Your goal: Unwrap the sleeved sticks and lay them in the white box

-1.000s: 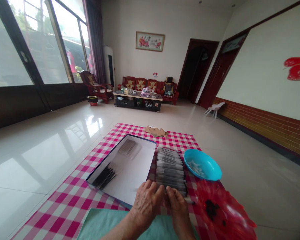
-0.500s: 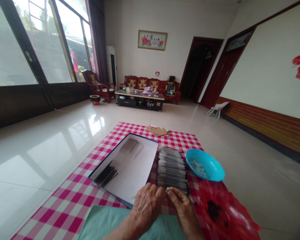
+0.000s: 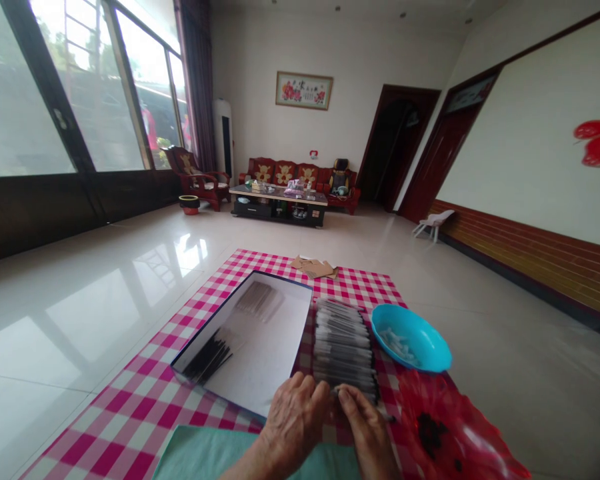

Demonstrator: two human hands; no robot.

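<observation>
My left hand (image 3: 297,413) and my right hand (image 3: 365,423) meet fingertip to fingertip near the table's front edge. Both are closed in a pinch on what looks like a slim pen, almost wholly hidden by the fingers. Just beyond them lies a row of pens (image 3: 343,337) with clear barrels and dark ends, stacked side by side. To the left is a shallow white-lined box lid (image 3: 273,343) with a dark blue rim. Inside it are a bundle of thin black sticks (image 3: 213,357), maybe refills, and a bundle of pale clear tubes (image 3: 257,299).
A blue bowl (image 3: 427,340) holds small whitish pieces (image 3: 399,345). Nearer me is a red flower-shaped dish (image 3: 460,427). A green cloth (image 3: 200,453) lies in front, on the pink checked tablecloth (image 3: 130,400). Brown cardboard pieces (image 3: 314,267) lie at the far edge.
The view has tilted up slightly, so the table sits a little lower. My hands stay pinched together in the same place, with only small finger movement.
</observation>
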